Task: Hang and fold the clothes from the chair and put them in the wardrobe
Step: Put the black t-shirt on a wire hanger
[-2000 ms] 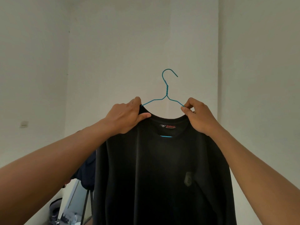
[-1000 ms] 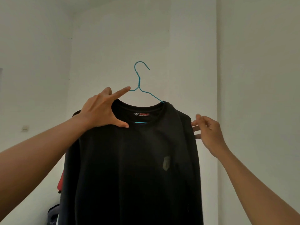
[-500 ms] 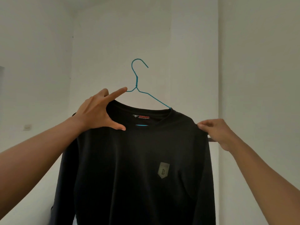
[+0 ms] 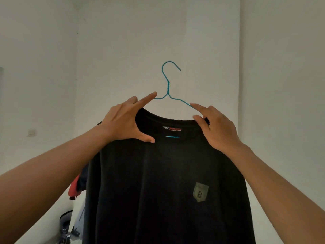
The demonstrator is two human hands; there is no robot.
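Matt black cloth shirt [image 4: 158,182], teal wire hanger [image 4: 168,88]

Plain white walls [image 4: 123,41] fill the view, meeting in a corner at the left [image 4: 76,85]. A vertical edge [image 4: 239,67] runs down on the right where one wall steps forward. A small white switch plate [image 4: 32,132] sits low on the left wall. The light is dim and even, greyish. Dark clutter [image 4: 67,226] lies low at the left; it is too blurred to tell.
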